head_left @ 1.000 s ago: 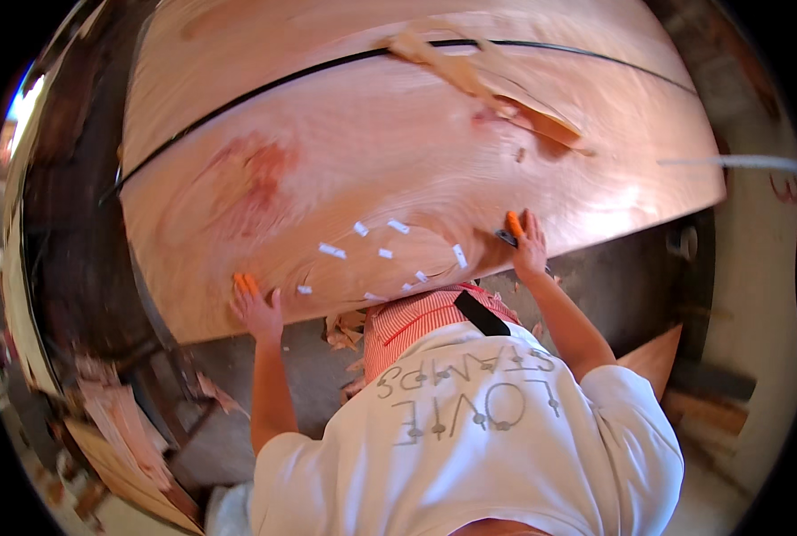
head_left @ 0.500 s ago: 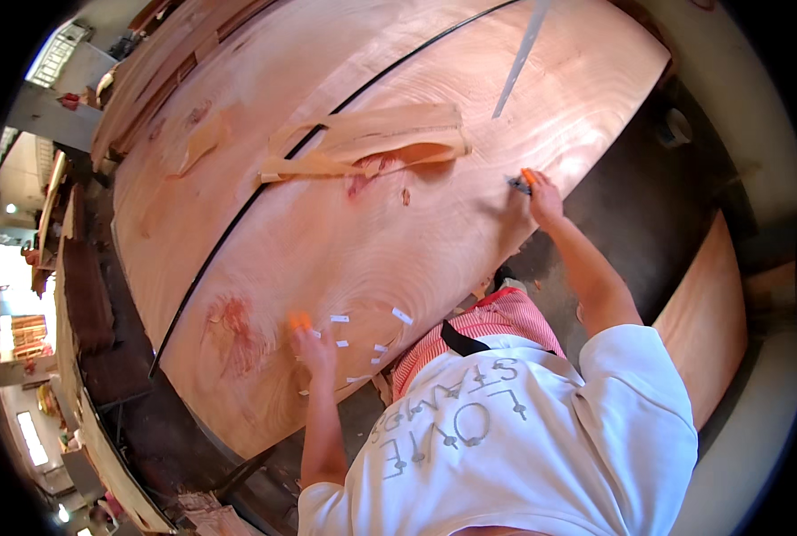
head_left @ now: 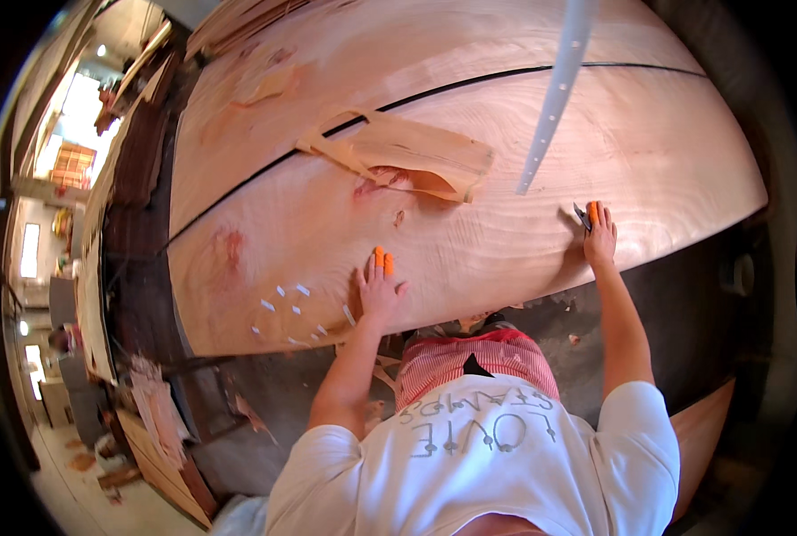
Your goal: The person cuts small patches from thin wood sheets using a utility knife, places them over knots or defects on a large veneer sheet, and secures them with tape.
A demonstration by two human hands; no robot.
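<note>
My left hand lies open on a large sheet of pale wood veneer, fingers stretched forward, with orange covers on two fingertips. Several small white paper strips lie to its left, near the sheet's front edge. Farther right, my right hand is closed on a small dark knife, held low over the veneer. It too wears orange finger covers. A torn, curling piece of veneer rests on the sheet beyond my left hand.
A perforated pale strip hangs down over the sheet, beyond my hands. A black line or cord crosses the veneer. Dark stacked boards stand at the left, and scraps lie at the lower left.
The view has turned. My left hand has moved from beside the white paper strips to their right and now lies flat. My right hand, with the knife, has shifted right.
</note>
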